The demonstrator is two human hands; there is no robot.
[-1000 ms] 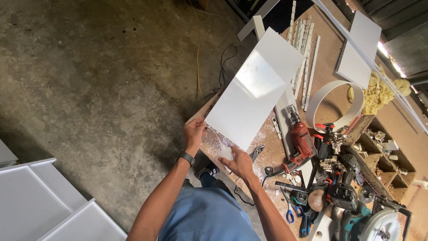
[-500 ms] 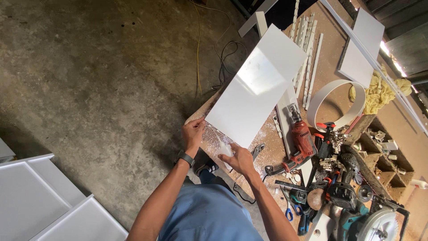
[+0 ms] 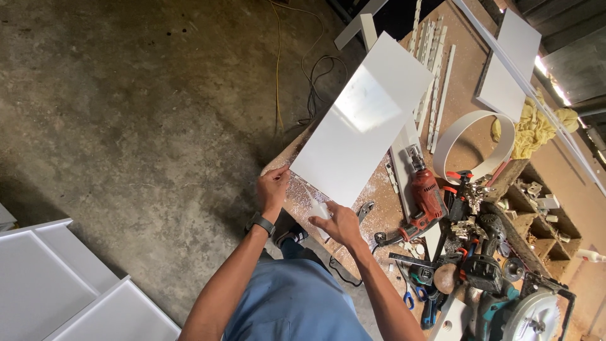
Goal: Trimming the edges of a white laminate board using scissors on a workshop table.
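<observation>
Both hands (image 3: 303, 205) on white panel (image 3: 363, 120)

Bright daylight, glare on white panel (image 3: 363, 123)

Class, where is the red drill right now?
In the head view, the red drill lies on the workbench, right of the white panel, beside the pliers.

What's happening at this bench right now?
A person stands at a dusty workbench with both hands at the near edge of a glossy white panel lying on it. The left hand grips the panel's corner; the right hand presses on a small white piece by the edge. A red power drill, pliers and a white curved strip lie to the right, a circular saw nearer.
</observation>
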